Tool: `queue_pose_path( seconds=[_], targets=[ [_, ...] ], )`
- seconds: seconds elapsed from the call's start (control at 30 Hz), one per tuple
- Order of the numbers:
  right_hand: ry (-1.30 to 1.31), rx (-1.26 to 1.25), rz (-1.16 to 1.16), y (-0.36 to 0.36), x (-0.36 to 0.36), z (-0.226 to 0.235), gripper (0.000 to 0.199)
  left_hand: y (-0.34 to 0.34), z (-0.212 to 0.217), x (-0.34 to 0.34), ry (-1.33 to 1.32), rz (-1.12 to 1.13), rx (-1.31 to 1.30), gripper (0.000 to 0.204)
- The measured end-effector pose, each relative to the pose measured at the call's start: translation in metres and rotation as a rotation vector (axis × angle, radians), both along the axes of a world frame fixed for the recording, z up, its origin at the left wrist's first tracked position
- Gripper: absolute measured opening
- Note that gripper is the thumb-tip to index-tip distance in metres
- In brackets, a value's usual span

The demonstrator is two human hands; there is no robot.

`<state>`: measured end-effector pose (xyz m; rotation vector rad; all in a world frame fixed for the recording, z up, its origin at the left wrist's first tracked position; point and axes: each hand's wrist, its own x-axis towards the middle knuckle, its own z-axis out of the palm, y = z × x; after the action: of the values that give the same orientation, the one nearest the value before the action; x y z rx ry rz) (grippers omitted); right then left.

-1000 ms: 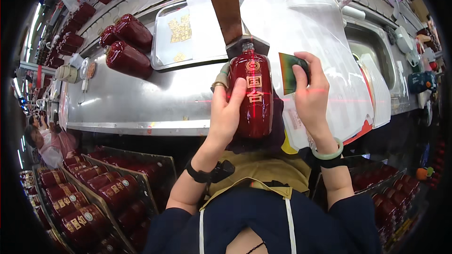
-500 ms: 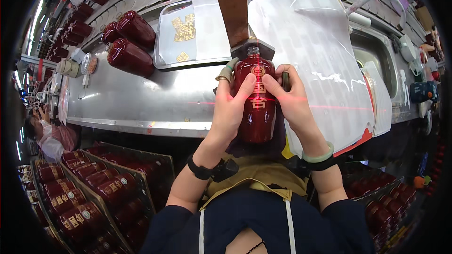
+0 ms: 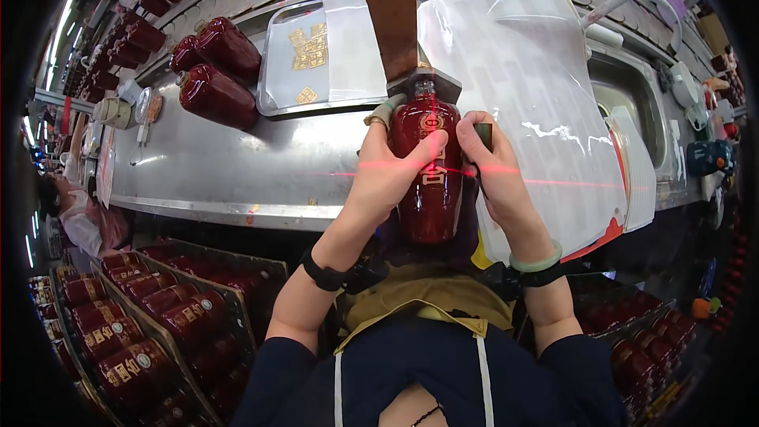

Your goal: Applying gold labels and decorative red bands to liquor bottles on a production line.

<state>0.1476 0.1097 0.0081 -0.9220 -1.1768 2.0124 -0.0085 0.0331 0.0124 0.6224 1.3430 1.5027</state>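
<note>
A glossy dark red bottle [image 3: 429, 217] with gold lettering lies before me, its clear neck toward a dark angled stop. My left hand [image 3: 381, 170] grips its left side, the thumb lying over the lettering; a pale cover is on one of its fingers. Beside the bottle's right side, my right hand [image 3: 500, 170] is curled, thumb bent, around a small dark green piece [image 3: 483, 136] whose kind I cannot make out. Red light lines cross on the bottle and run over both hands. Dark cloth lies under the bottle's near end.
A metal tray [image 3: 277, 95] with gold character stickers sits at the back left, near several red bottles [image 3: 217, 97]. White backing sheets [image 3: 514, 71] cover the right side, next to a sink [image 3: 624, 95]. A brown post [image 3: 387, 8] rises beyond the bottle. Crates [image 3: 170, 308] of bottles stand below left.
My right thumb has come off the lettering, and that hand has curled at the bottle's right side. The left thumb has slid right across the lettering, covering more of it.
</note>
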Motion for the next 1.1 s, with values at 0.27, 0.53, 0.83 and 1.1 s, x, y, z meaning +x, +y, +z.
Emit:
queue_pose_path(
  seconds=[0.27, 0.53, 0.83, 1.1],
  targets=[
    [-0.062, 0.026, 0.074, 0.011, 0.010, -0.002, 0.038, 0.002, 0.002, 0.007, 0.039, 0.029, 0.028, 0.065],
    [-0.008, 0.098, 0.073, 0.021, 0.019, -0.002, 0.042, 0.018, -0.001, -0.006, -0.159, -0.035, -0.026, 0.047],
    [-0.303, 1.113, -0.092, 0.041, 0.001, 0.040, 0.024, 0.011, 0.009, -0.008, -0.264, -0.073, 0.062, 0.054],
    [-0.236, 1.794, 0.413, 0.013, -0.010, 0.065, 0.030, -0.013, 0.006, -0.017, -0.072, 0.137, 0.027, 0.087]
  ],
)
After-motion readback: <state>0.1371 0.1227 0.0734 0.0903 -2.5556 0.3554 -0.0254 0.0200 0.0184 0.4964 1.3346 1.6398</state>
